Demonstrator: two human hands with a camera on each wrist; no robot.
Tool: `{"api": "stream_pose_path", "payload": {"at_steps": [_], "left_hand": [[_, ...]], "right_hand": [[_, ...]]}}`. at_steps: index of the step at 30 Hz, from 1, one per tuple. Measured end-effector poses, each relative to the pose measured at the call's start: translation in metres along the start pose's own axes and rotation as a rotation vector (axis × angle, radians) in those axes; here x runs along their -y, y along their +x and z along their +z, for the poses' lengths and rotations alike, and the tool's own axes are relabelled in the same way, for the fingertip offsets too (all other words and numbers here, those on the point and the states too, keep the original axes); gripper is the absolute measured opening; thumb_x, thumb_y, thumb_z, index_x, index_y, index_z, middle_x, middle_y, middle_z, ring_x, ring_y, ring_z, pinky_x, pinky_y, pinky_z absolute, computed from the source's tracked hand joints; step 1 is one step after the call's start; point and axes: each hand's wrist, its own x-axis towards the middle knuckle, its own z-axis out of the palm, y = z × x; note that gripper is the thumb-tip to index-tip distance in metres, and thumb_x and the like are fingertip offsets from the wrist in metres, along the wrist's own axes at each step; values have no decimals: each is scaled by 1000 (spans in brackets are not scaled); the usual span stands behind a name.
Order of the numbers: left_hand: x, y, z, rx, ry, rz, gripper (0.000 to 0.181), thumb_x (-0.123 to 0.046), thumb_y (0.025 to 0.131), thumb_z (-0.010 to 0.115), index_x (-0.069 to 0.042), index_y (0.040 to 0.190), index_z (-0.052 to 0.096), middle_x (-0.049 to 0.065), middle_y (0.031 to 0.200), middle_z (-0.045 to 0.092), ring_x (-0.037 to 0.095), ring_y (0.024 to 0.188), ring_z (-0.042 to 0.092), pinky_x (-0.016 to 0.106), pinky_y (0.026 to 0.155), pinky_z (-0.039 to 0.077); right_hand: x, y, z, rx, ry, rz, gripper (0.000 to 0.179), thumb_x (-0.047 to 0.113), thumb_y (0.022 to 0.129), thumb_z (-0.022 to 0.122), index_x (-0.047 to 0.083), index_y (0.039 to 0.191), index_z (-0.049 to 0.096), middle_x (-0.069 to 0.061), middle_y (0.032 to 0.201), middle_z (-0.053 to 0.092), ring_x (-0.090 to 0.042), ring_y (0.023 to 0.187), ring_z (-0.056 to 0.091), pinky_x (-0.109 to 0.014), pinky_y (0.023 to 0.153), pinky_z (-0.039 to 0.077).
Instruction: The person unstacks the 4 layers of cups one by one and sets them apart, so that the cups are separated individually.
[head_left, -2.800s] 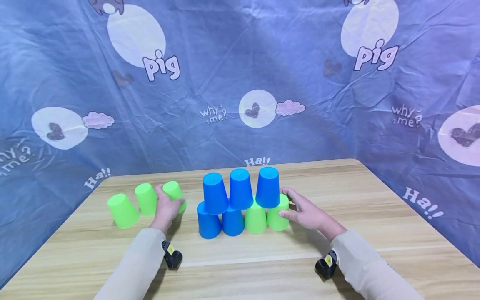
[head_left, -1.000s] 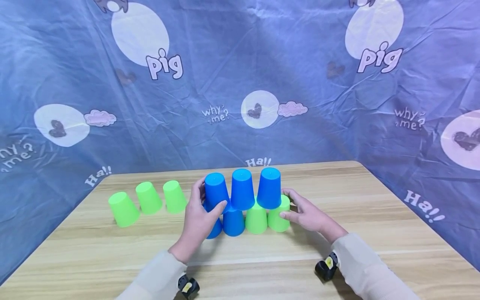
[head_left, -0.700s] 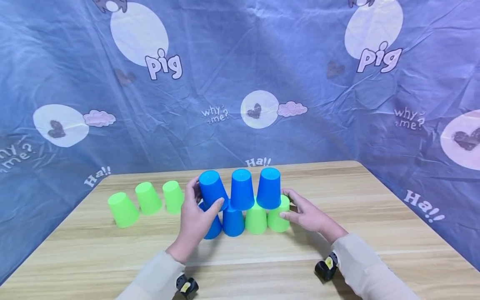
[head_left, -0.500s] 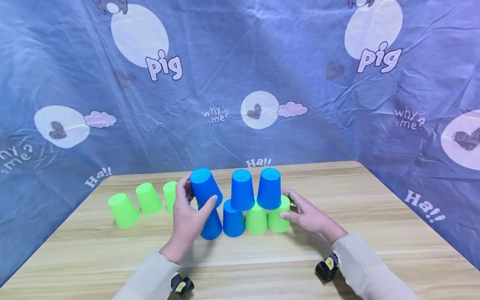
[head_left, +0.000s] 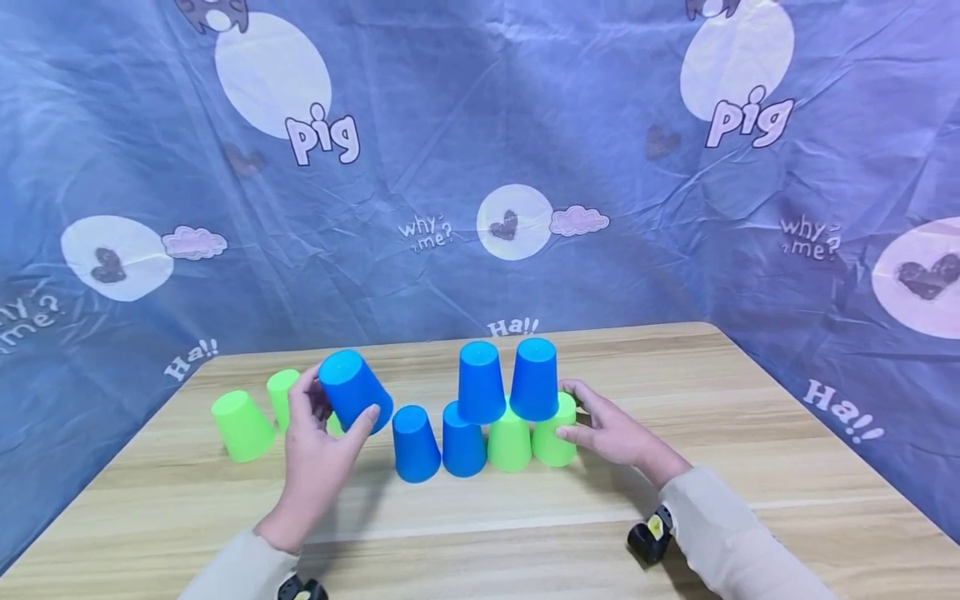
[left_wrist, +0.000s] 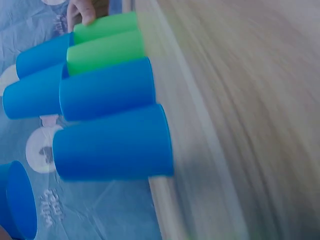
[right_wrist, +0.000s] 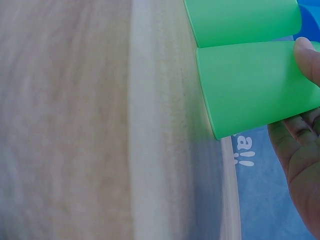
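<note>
My left hand (head_left: 322, 454) grips a tilted blue cup (head_left: 354, 390), mouth down, raised off the row and over to its left. My right hand (head_left: 615, 425) holds the rightmost green cup (right_wrist: 255, 87) of the bottom row, thumb on its near side and fingers behind. Beside that cup stand another green cup (head_left: 509, 442) and a blue cup (head_left: 463, 446); a further blue cup (head_left: 416, 450) stands at the row's left end with nothing on top. Two blue cups (head_left: 481, 382) rest upside down on the upper level, bridging the cups below.
At the left of the wooden table (head_left: 480, 550) stand an upturned green cup (head_left: 242, 427) and a second green cup (head_left: 281, 398). A third green cup (head_left: 334, 425) is mostly hidden behind my left hand. A blue printed cloth (head_left: 420, 108) hangs behind the table.
My left hand came from the left green cups to the upper-left blue cup, lifted it off the row and carried it leftward. The right hand stayed on its green cup.
</note>
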Motion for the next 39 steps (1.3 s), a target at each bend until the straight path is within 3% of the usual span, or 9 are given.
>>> {"api": "stream_pose_path", "payload": {"at_steps": [5, 9, 13, 16, 21, 31, 39], "left_hand": [[11, 2, -15, -41, 45, -50, 72, -5, 79, 71, -8, 137, 27, 9, 125, 45, 15, 111, 46, 19, 95, 39], [19, 2, -24, -78, 34, -94, 74, -3, 79, 71, -8, 137, 26, 12, 127, 43, 21, 114, 46, 34, 101, 39], [25, 2, -32, -84, -15, -157, 76, -1, 80, 69, -7, 139, 21, 20, 133, 37, 32, 122, 40, 52, 105, 32], [29, 3, -36, -94, -40, -206, 77, 1, 82, 66, -5, 140, 16, 24, 136, 31, 38, 126, 36, 55, 105, 28], [36, 6, -40, -122, 1, -274, 78, 4, 81, 65, -3, 138, 13, 28, 134, 30, 45, 126, 35, 57, 104, 29], [50, 12, -50, -48, 186, -440, 79, 0, 78, 66, 1, 134, 11, 37, 135, 26, 52, 123, 32, 62, 102, 28], [62, 16, -48, 13, 164, -542, 81, -3, 80, 64, -1, 135, 4, 38, 142, 16, 52, 129, 24, 61, 106, 21]], "right_hand": [[-1, -1, 0, -9, 6, 7, 56, 20, 89, 60, 6, 135, 33, -15, 132, 45, -39, 128, 38, -55, 104, 31], [-1, 0, 0, -11, 9, 6, 56, 20, 89, 60, 6, 136, 32, -16, 133, 45, -39, 129, 37, -55, 105, 30], [-2, -1, 0, -12, 10, 4, 56, 20, 89, 60, 5, 136, 32, -16, 133, 44, -40, 129, 37, -55, 104, 31], [-1, 0, 0, -12, 6, 3, 57, 20, 90, 60, 5, 136, 31, -16, 134, 44, -40, 129, 37, -55, 104, 31], [0, 1, 0, -12, 6, -6, 56, 19, 90, 60, 5, 136, 31, -16, 133, 44, -39, 129, 37, -54, 105, 31], [0, 2, 1, -5, 13, 0, 56, 19, 89, 60, 6, 135, 32, -16, 133, 44, -40, 129, 37, -54, 105, 31], [0, 2, 1, -4, 11, 1, 57, 18, 89, 60, 5, 136, 31, -17, 133, 44, -39, 129, 37, -55, 105, 30]]}}
